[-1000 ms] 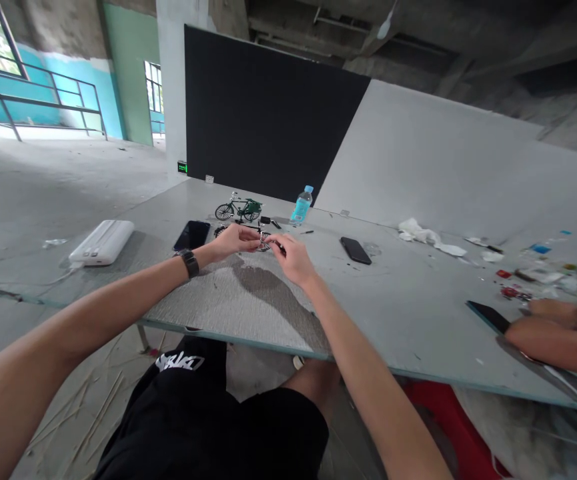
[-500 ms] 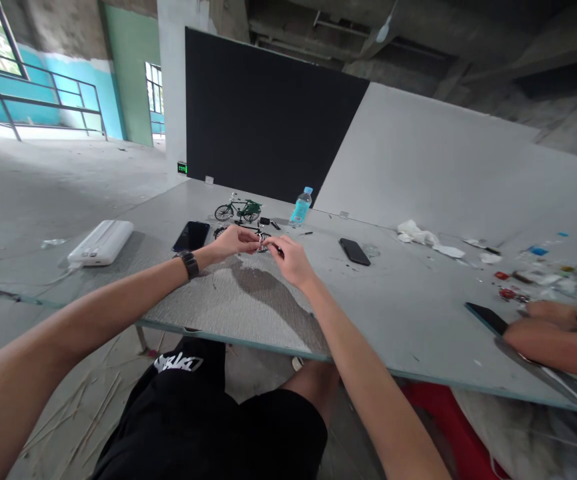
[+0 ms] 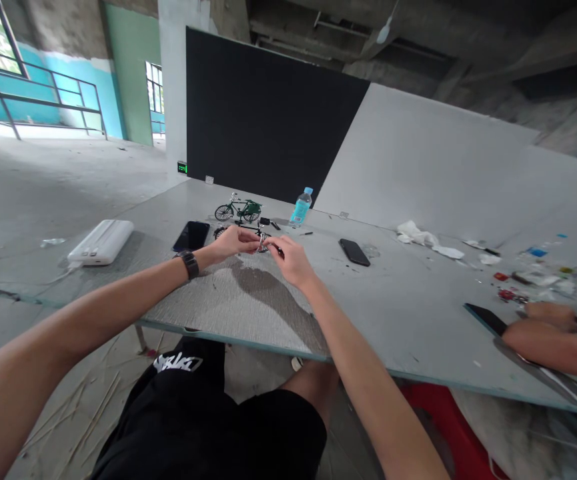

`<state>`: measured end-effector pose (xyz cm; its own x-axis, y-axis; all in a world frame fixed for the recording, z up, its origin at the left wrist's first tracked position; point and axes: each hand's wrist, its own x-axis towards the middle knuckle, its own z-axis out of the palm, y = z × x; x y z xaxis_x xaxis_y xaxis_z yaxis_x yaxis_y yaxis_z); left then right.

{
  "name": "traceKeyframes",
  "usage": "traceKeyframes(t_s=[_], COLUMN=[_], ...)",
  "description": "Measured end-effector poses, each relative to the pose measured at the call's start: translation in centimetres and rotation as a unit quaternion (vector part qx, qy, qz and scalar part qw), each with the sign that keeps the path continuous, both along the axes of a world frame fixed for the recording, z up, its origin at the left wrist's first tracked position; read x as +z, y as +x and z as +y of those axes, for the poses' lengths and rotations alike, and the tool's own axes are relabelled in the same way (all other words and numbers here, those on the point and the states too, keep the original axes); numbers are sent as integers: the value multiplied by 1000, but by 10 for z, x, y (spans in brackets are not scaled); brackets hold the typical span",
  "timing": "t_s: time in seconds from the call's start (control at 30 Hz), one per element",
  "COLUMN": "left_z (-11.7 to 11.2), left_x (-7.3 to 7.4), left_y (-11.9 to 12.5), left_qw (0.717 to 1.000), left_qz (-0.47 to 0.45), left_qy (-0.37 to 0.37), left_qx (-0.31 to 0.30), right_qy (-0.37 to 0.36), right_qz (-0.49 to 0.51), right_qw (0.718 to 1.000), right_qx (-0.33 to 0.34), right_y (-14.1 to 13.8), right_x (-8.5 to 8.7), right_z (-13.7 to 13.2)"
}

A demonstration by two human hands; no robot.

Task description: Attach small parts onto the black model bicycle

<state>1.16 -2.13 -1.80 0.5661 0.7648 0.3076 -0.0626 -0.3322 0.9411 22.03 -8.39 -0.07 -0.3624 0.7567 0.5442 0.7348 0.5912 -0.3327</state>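
Both my hands meet over the table at a small black model bicycle [image 3: 251,230], partly hidden behind my fingers. My left hand [image 3: 235,241], closed in a pinch, grips it close to a shiny silver part [image 3: 261,241] at its right end. From the right, the fingertips of my right hand [image 3: 291,257] press together at that same silver part. A small dark thing shows within the right hand's grip, too small to name. Just behind stands a green model bicycle [image 3: 241,209] with silver handlebars, upright and untouched.
A phone [image 3: 191,236] and a white power bank [image 3: 102,242] lie left; another phone [image 3: 354,252] lies right. A bottle [image 3: 301,207] and small black pieces [image 3: 265,221] are behind my hands. At far right, another person's arm [image 3: 553,340] rests near scattered parts.
My hands stay in nearly the same place, with only slight finger movement at the silver part. The other person's hand at far right shifts a little.
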Motion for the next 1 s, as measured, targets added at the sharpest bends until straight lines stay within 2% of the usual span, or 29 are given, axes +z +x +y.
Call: traceKeyframes(t_s=[0.17,0.57,1.0], left_z=[2,0,3], left_x=[-2,0,-3], left_y=[0,-1,0], left_qw=[1000,1000,1000], left_qz=[-11,12,0], left_qy=[-11,-5,-6], left_qx=[-18,8,0], right_qy=[10,24,28], right_qz=[1,10,13], right_qw=[1000,1000,999], right_qx=[3,14,18], right_y=[0,0,1], right_x=[1,-2,-2], right_z=[0,1,2])
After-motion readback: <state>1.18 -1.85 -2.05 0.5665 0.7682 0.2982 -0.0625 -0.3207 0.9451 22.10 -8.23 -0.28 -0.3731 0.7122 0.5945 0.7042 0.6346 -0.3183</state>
